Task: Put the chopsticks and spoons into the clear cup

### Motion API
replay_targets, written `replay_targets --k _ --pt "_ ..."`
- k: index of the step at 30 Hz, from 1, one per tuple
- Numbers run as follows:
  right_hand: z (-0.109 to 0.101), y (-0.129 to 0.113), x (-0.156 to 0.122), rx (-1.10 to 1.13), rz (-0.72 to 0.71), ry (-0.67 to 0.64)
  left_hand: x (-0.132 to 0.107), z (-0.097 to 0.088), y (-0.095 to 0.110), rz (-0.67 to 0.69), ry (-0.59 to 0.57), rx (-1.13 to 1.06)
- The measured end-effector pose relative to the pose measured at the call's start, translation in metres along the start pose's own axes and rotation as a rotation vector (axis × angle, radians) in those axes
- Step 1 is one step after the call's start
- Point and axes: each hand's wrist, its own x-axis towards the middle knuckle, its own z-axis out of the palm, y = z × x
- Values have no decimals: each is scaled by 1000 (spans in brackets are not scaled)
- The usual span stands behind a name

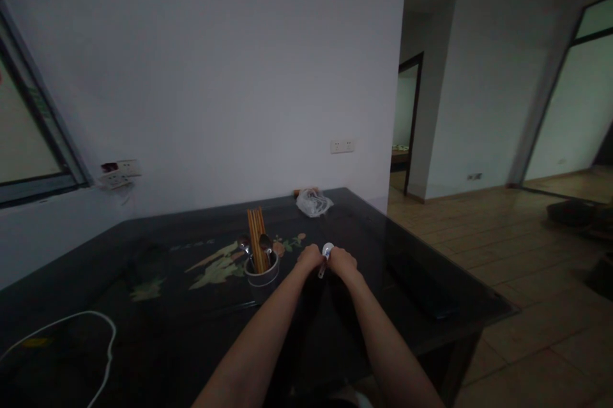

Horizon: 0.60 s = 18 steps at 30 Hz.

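Note:
Both my hands meet over the dark table (383, 248), arms stretched forward. Between them is a small spoon (327, 248), its pale round bowl at the top and the handle end poking out below. My left hand (311, 258) is closed on it from one side, and my right hand (343, 261) is closed on it from the other. To the left of my hands stands a round holder (262, 279) with several wooden chopsticks (257, 235) upright in it. Two metal spoons (265, 242) lean among the chopsticks, bowls up.
A crumpled clear plastic bag (313, 204) lies at the table's far edge by the wall. A white cable (111, 338) curls at the near left. At the right lies a dark flat object (421, 287). Wall sockets (342, 146) sit above the table.

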Motion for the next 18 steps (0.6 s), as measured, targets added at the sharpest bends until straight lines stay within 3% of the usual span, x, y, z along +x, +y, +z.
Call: replay_targets --k 5,11,15,18 --pt "-1 -2 0 -17 3 7 -2 -1 2 18 -24 9" --pt "-10 1 -2 41 -12 127 -14 -8 5 77 -37 -27" --pt "-11 9 6 178 -66 152 -29 -17 6 101 -34 -74" --pt "-13 12 14 429 -148 266 -44 -27 11 148 3 -116"
